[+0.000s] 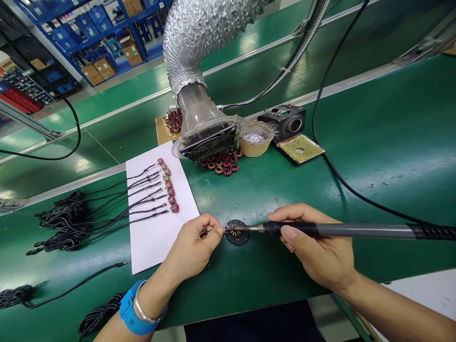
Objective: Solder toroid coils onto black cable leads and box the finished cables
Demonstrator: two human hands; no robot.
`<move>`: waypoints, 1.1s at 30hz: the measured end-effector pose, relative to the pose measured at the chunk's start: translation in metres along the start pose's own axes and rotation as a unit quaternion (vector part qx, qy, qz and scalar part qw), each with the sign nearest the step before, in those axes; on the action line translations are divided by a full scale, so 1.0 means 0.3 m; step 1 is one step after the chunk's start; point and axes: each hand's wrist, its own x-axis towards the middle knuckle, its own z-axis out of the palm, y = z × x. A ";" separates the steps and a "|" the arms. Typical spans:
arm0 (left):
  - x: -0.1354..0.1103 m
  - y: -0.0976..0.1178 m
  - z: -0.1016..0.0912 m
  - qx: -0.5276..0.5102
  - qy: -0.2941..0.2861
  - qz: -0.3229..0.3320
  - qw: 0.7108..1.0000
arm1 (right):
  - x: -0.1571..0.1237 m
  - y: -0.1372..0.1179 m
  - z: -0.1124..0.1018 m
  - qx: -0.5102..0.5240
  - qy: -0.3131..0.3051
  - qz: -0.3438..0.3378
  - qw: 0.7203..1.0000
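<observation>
Nearest to me, my left hand (194,247), with a blue wristband (132,311) at the wrist, rests on the green bench (374,156). Its thumb and forefinger are pinched closed on the end of a thin black wire (204,233), and the other fingers curl in under the palm. To the right, my right hand (317,254) is wrapped around the black grip of a soldering iron (342,231), with the thumb along the near side and the fingers closed over the top. The iron lies nearly level, and its handle runs off the right edge. Its metal tip points left and meets a small copper-wound coil (234,231). The coil sits on a dark round pad (238,239) between my two hands, just beside the left fingertips.

Left of the hands, a white sheet (153,242) lies on the bench. Across its far part is a row of black leads (142,199), each ending in a small coil on the right. Their wound lengths bunch in a tangle (62,221) further left.

Farther off, in the middle, a clear extractor hood (208,140) on a silver duct (199,42) hangs over a heap of red and black coils (223,164). Right of it stand a solder pot (254,137) and an iron stand (285,121) with a yellow sponge (301,148). Blue shelves (89,28) are at the far left.
</observation>
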 end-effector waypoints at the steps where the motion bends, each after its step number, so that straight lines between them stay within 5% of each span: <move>1: -0.001 0.000 0.001 0.000 0.000 -0.001 1.000 | 0.000 -0.002 0.001 0.000 -0.001 -0.002 1.000; 7: -0.001 0.006 0.003 0.003 0.000 -0.009 1.000 | 0.004 -0.019 0.005 -0.029 -0.014 -0.031 0.999; 17: -0.003 0.008 0.005 0.005 -0.006 -0.008 1.000 | 0.012 -0.072 0.015 -0.094 -0.039 -0.188 0.977; 33: -0.005 0.013 0.005 0.010 -0.011 -0.006 1.000 | -0.004 -0.068 0.014 -0.069 -0.034 -0.206 0.975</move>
